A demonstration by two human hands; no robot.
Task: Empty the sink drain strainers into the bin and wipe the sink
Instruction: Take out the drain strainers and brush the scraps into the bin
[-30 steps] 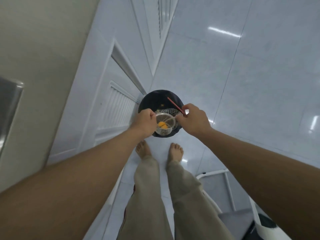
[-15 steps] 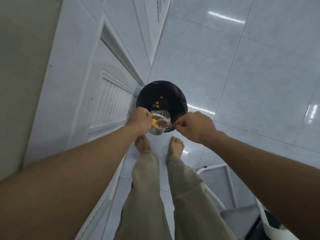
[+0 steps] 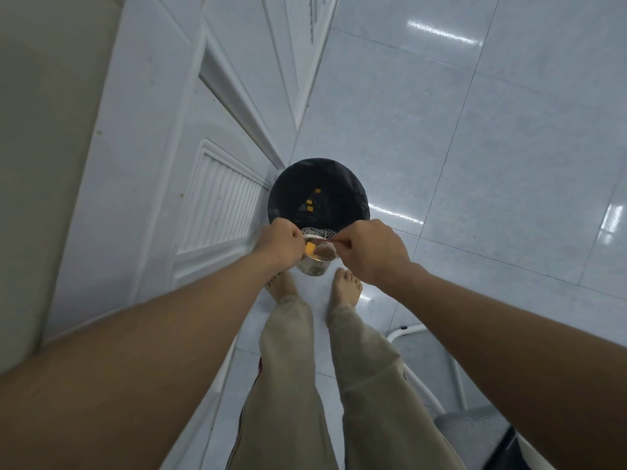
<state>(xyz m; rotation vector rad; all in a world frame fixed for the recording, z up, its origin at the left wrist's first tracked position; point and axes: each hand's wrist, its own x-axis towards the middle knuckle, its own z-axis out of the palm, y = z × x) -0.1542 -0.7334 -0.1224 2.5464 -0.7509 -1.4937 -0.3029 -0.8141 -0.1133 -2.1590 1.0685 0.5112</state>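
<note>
A round black-lined bin (image 3: 353,195) stands on the floor in front of my feet, with three small yellow scraps (image 3: 310,202) lying inside. My left hand (image 3: 279,241) grips a shiny metal drain strainer (image 3: 314,263) by its rim, tilted over the bin's near edge. A yellow piece and a brownish lump sit in the strainer. My right hand (image 3: 369,252) pinches a thin red stick (image 3: 339,241) that reaches into the strainer. A bit of white net (image 3: 317,231) shows just behind the strainer.
White cabinet doors (image 3: 163,171) with a slatted vent panel run along the left. Glossy pale floor tiles (image 3: 475,147) spread to the right. A white-framed stool with a grey mesh seat (image 3: 464,429) stands at the lower right, beside my legs.
The strainer has tipped further toward the bin and the stick has swung from pointing up-left into the strainer. Yellow scraps now lie in the bin. The view dropped closer.
</note>
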